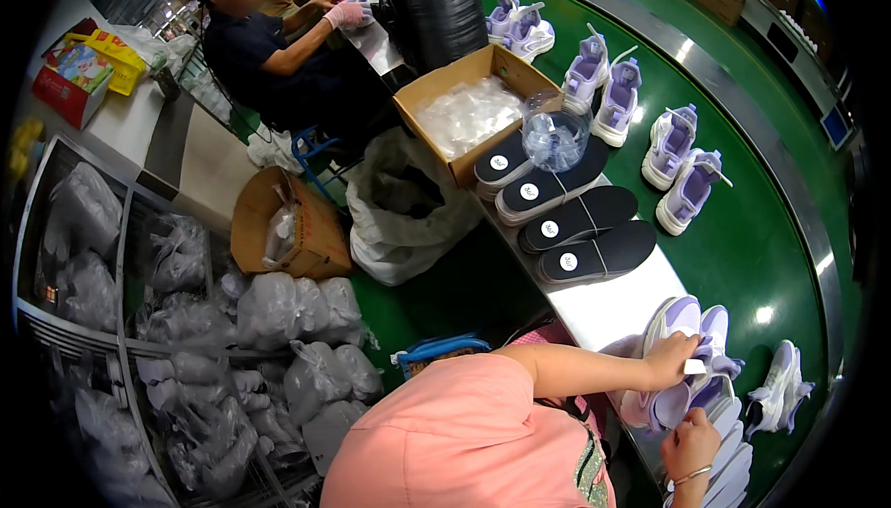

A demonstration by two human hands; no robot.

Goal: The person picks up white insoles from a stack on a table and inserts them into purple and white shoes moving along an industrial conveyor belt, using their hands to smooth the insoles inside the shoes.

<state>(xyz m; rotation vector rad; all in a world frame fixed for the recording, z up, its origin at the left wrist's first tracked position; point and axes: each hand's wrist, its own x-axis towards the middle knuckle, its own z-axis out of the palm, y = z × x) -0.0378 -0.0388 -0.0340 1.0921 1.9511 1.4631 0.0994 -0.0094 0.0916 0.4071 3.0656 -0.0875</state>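
My left hand (670,362) lies over a pair of white and lilac sneakers (682,311) at the right end of the white bench. Its fingers are bent, with a small white piece (694,366) at the fingertips. Just nearer, my right hand (691,445), with a bracelet at the wrist, is closed beside the opening of a lilac sneaker (670,406). What its fingers hold, if anything, is hidden. Pale insoles (733,471) lie fanned out beside this hand.
Black insoles (594,257) in banded bundles and a clear plastic tub (557,132) occupy the bench, near a carton (445,151) of clear packets. Sneaker pairs (682,169) stand on the green conveyor (742,257). A co-worker (278,53) sits beyond; bagged goods (297,308) fill the left.
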